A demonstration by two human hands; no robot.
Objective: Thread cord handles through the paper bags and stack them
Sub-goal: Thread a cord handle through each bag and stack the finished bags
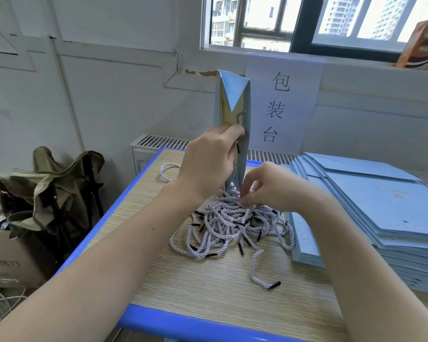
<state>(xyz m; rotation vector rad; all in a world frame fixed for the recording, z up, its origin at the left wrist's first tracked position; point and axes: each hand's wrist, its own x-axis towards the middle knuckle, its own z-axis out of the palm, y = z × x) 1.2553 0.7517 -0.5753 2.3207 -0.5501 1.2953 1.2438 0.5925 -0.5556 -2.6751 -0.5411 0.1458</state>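
Indoors, blue-edged wooden table (208,287), cord pile (232,225), window (307,23) behind.

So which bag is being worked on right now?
Start at the wooden table with the blue edge. Above the cord pile in its middle, the left hand holds one blue bag. It alone stands upright; the stack of bags on the right lies flat.

White wall (114,90); barred window (307,21) upper right of it, daylight; paper sign (282,102) below window; radiator grille (158,141) at wall base; blue-edged wood-grain table (208,280) before it.
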